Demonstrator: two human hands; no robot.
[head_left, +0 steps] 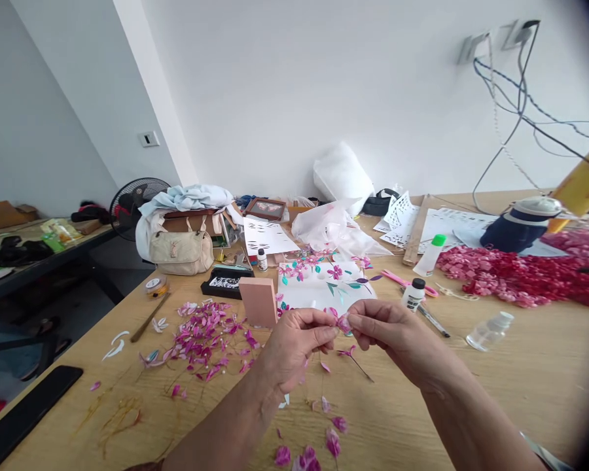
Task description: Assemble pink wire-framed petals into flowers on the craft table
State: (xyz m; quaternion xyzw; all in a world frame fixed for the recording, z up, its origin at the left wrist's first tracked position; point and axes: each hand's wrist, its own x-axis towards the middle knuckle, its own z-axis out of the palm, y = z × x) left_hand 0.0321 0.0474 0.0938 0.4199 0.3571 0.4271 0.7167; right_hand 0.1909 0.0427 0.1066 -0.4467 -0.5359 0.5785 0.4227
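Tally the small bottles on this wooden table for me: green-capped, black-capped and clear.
Green-capped bottle: 1
Black-capped bottles: 2
Clear bottle: 1
Total: 4

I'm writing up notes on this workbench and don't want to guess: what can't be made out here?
All in the head view:
Pink piece pinched between the left hand and right hand: full shape, partly hidden by both hands.
Upright pink block: whatever is directly behind it, hidden by the block.
Black-capped bottle beside the right hand: print too small.
Yellow object: cut off by the right edge.
Black slab: cut off by the left edge.
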